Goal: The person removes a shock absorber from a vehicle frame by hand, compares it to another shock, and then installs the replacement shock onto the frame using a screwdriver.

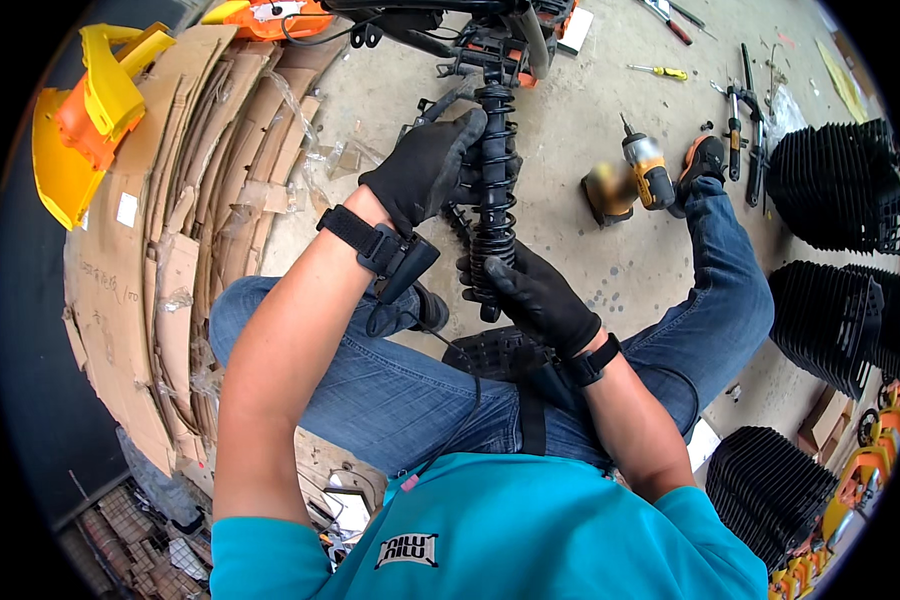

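Note:
A black coil-spring shock absorber [495,195] stands lengthwise before me, its far end meeting the underside of a dark vehicle frame [490,50]. My left hand [428,165], in a black glove, is closed on the shock's upper half from the left, with its thumb along the spring and its other fingers partly hidden. Lower down, my gloved right hand [542,300] wraps the near end of the spring from the right, fingers passing behind it. Another smaller dark spring [458,224] shows partly behind the shock, left of it.
Flattened cardboard [140,300] is stacked at left, with yellow and orange plastic panels [95,120] on top. A cordless drill [650,172] stands by my right foot, near a yellow screwdriver [665,72] and fork legs [745,125]. Black ribbed parts [835,190] are piled at right.

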Demonstrator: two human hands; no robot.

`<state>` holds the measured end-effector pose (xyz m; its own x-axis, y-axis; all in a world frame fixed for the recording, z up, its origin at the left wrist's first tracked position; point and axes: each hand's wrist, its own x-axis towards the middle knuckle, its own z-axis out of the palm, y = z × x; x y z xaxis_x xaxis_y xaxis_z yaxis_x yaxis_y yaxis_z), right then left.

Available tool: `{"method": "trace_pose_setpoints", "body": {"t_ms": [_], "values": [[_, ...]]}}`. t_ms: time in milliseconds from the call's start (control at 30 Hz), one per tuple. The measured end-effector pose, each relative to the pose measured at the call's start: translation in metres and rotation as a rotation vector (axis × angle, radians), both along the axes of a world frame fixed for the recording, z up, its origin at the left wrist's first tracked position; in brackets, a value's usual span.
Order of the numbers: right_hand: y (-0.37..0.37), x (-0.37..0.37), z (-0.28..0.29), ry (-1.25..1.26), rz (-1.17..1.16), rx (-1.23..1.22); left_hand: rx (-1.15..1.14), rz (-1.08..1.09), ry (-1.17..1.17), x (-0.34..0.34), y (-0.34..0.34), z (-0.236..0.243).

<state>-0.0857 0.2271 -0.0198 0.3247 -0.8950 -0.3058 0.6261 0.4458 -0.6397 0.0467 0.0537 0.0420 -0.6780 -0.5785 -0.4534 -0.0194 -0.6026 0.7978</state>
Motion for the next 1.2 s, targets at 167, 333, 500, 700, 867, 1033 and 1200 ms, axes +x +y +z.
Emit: {"method": "trace_pose_setpoints", "body": {"t_ms": [167, 333, 500, 700, 867, 1033, 1200], "values": [[0.000, -0.001, -0.002, 0.036, 0.012, -0.023, 0.001, -0.003, 0.006, -0.001, -0.001, -0.001], [0.000, 0.003, 0.002, 0.038, -0.054, 0.100, 0.026, -0.035, 0.035, 0.007, -0.005, -0.008], [0.001, -0.002, 0.002, -0.024, -0.052, 0.154, 0.058, -0.013, 0.012, 0.005, -0.005, -0.006], [0.000, -0.004, 0.005, -0.042, -0.056, 0.164, 0.022, 0.007, 0.029, 0.004, -0.001, -0.001], [0.002, 0.002, 0.000, 0.113, -0.078, 0.091, -0.023, -0.039, 0.004, 0.004, -0.001, 0.002], [0.005, 0.004, 0.001, 0.421, -0.012, -0.066, -0.103, -0.017, -0.149, 0.003, 0.000, -0.001], [0.005, 0.010, 0.001, 0.541, -0.098, -0.168, -0.114, 0.028, -0.145, 0.000, 0.004, 0.002]]}}
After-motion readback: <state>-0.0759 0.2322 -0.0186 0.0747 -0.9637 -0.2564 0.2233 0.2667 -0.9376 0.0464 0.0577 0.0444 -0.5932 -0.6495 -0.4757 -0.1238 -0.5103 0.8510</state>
